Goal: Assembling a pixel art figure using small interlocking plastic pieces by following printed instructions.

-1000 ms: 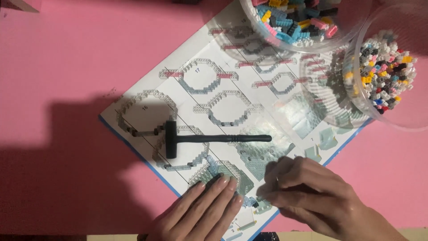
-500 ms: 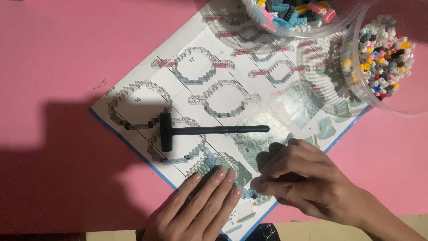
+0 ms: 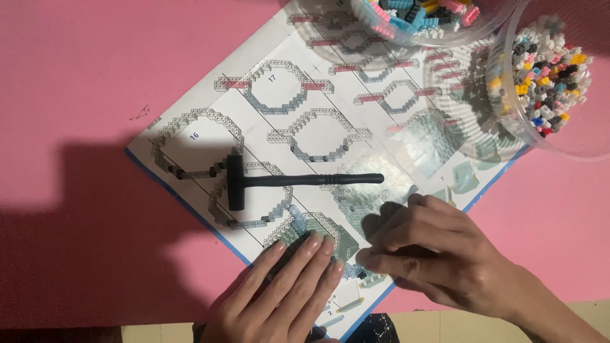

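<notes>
The left hand (image 3: 279, 289) lies flat, fingers straight, pressing a small pale-blue brick build (image 3: 318, 230) onto the near corner of the instruction sheet (image 3: 267, 60). The right hand (image 3: 432, 251) curls beside it, fingertips pinched together at the build's right edge; what they grip is hidden. A black hammer-like tool (image 3: 286, 182) lies just beyond.

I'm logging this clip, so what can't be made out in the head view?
- Under the left hand: its flat fingers cover the block piece.
- Right hand: curled fingers hide anything pinched.
- Two clear bowls: cut by the top and right edges.
- Instruction sheet: bottom corner cropped.
</notes>
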